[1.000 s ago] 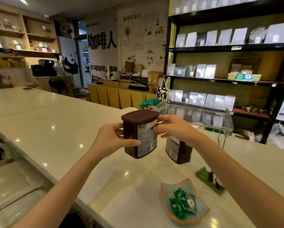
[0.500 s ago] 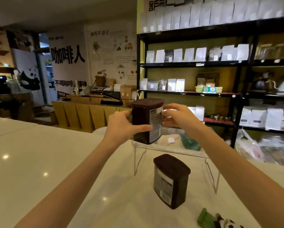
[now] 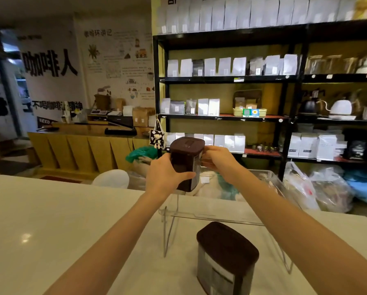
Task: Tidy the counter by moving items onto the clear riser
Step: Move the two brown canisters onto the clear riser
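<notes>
A dark brown canister (image 3: 187, 161) with a label on its side is held between both hands at the far left end of the clear riser (image 3: 212, 216). My left hand (image 3: 164, 177) grips its left side and my right hand (image 3: 219, 161) its right side. Its base is at the riser's top; whether it rests there I cannot tell. A second brown canister (image 3: 226, 259) stands on the white counter (image 3: 50, 226) in front of the riser.
Past the counter's far edge lie plastic bags (image 3: 318, 188) and a white chair back (image 3: 112, 178). A black shelf unit (image 3: 263, 79) with white pouches and kettles fills the back right. A wooden service counter (image 3: 82, 143) stands at back left.
Both hands carried the canister forward and up from above the counter to the riser's top. My view rose and turned right, so the candy dish and green item left the frame.
</notes>
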### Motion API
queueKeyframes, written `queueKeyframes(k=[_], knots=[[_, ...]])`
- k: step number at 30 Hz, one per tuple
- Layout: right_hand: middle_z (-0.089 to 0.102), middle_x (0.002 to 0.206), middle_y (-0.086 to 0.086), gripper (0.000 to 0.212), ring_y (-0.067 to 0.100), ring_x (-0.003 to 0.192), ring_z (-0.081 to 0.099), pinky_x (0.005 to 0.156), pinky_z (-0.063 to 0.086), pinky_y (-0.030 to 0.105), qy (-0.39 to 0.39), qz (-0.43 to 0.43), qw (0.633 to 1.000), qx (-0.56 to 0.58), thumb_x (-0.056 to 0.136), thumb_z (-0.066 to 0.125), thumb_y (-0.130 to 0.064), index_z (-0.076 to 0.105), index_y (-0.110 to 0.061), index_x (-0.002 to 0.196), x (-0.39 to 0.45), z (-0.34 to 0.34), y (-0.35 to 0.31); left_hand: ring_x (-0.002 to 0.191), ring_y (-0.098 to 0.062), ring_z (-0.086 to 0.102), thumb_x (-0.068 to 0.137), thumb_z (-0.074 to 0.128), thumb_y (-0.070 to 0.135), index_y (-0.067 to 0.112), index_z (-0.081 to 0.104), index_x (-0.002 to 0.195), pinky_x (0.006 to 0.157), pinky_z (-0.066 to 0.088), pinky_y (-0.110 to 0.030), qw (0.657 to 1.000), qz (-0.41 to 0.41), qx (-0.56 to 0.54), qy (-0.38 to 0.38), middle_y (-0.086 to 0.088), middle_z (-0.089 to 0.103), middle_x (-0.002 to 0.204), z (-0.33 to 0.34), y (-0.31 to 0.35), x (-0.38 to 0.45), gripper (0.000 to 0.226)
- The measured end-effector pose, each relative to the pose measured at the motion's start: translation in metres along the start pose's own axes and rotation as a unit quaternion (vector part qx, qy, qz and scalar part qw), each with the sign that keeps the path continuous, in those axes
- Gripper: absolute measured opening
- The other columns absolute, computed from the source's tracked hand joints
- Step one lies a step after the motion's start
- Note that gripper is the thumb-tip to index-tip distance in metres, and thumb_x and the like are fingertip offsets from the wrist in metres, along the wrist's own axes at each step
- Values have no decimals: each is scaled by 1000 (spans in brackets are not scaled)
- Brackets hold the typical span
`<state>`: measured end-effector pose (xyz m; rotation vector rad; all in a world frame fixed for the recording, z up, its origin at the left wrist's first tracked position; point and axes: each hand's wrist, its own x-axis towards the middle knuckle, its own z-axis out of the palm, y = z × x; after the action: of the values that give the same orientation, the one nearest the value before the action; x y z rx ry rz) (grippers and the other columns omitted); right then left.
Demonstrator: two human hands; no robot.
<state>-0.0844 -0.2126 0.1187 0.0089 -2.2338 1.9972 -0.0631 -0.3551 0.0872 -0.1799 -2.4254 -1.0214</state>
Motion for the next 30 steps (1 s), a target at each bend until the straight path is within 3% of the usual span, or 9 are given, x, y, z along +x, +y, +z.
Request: queueKeyframes(k=[7, 10, 24, 30], knots=[[61, 116, 16, 29, 28, 105, 60, 88, 51, 34, 30, -1, 999, -28, 90, 41, -1, 53, -5, 116, 22, 7, 18, 99, -22, 64, 59, 78, 50, 12, 56, 109, 82, 56, -40, 999, -10, 32, -13, -6, 69, 107, 15, -9, 12, 67], [60, 116, 16, 26, 28, 107, 59, 95, 50, 39, 34, -3, 999, -30, 90, 41, -1, 53, -6, 112, 27, 7, 21, 99, -22, 64, 60, 76, 52, 12, 56, 110, 82, 56, -40, 999, -12, 41, -10, -5, 69, 108, 19, -10, 16, 68], [58, 125, 16, 40, 30, 113, 55, 99, 47, 41, -6, -51, 996, -67, 85, 46, 4, 50, -10, 122, 29, 5, 33, 105, -22, 63, 64, 76, 46, 10, 55, 115, 85, 56, -41, 1000, -4, 8, -1, -7, 68, 113, 28, -20, 25, 66], [59, 124, 13, 37, 27, 113, 56, 97, 47, 39, -24, -64, 980, -184, 85, 50, -1, 52, -8, 121, 24, 2, 30, 107, -25, 60, 66, 74, 47, 11, 51, 117, 85, 55, -42, 1000, -5, 20, -15, -8, 67, 115, 28, -21, 26, 66]])
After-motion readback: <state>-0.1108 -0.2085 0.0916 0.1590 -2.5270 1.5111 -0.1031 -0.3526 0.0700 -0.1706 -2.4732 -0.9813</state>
